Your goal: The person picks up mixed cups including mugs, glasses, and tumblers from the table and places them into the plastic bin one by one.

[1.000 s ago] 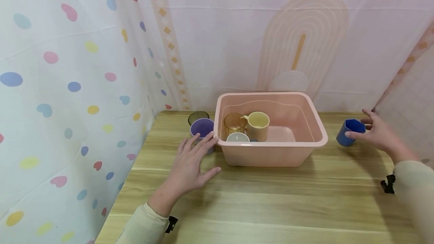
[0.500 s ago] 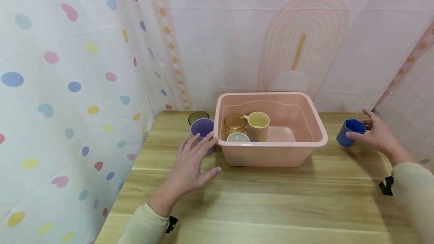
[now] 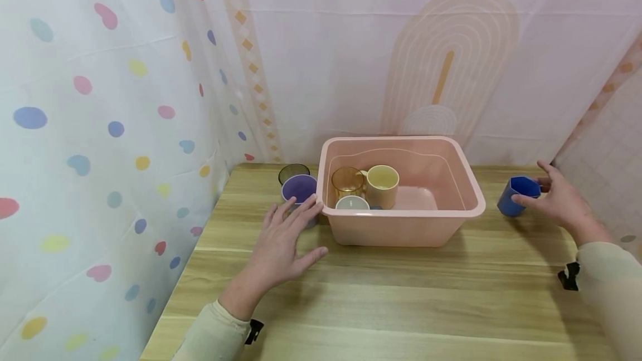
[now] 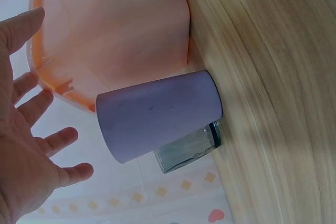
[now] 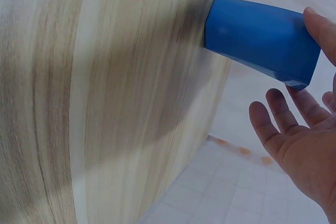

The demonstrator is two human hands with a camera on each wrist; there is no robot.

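My left hand (image 3: 283, 244) is spread beside the purple plastic cup (image 3: 299, 189), left of the pink plastic tub (image 3: 403, 222). My right hand (image 3: 559, 200) opens around the blue angular plastic cup (image 3: 516, 195) on the counter (image 3: 401, 299); it seems light, stiff, best gripped round its sides.

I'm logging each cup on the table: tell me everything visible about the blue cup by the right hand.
The blue cup is opaque, faceted rather than round, plastic-looking and handleless. It stands upright and mouth-up on the wooden table, right of the pink tub and apart from it. The right hand touches its rim with the thumb, fingers spread.
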